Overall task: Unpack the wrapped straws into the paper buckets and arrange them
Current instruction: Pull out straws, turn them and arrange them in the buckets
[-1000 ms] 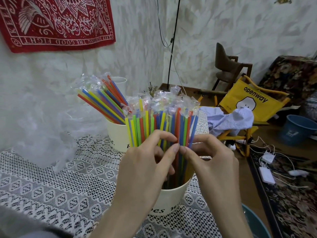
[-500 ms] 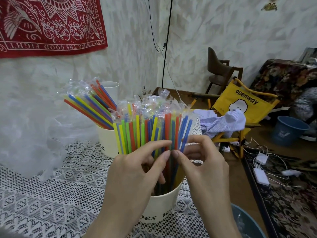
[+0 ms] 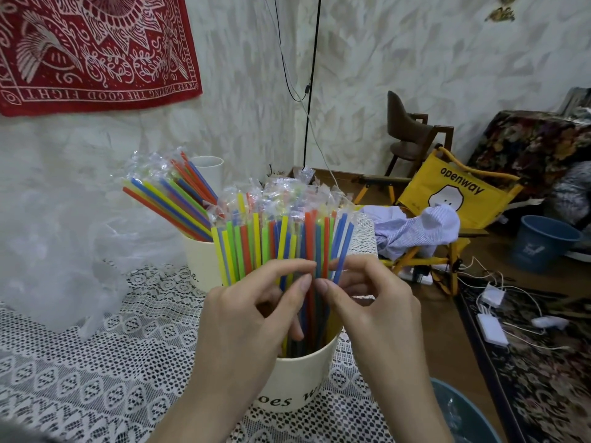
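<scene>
Head cam: I see left hand (image 3: 252,318) & right hand (image 3: 371,308) pinching wrapped straws (image 3: 281,238) upright in near paper bucket (image 3: 300,382), 6 o'clock, prob. to fan them evenly.

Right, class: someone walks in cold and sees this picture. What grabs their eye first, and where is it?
Probably the dense fan of bright wrapped straws standing in the near paper bucket at centre, with the left hand and right hand pinching them. Next, the red patterned cloth on the wall, upper left, and the yellow chair at right.
</scene>
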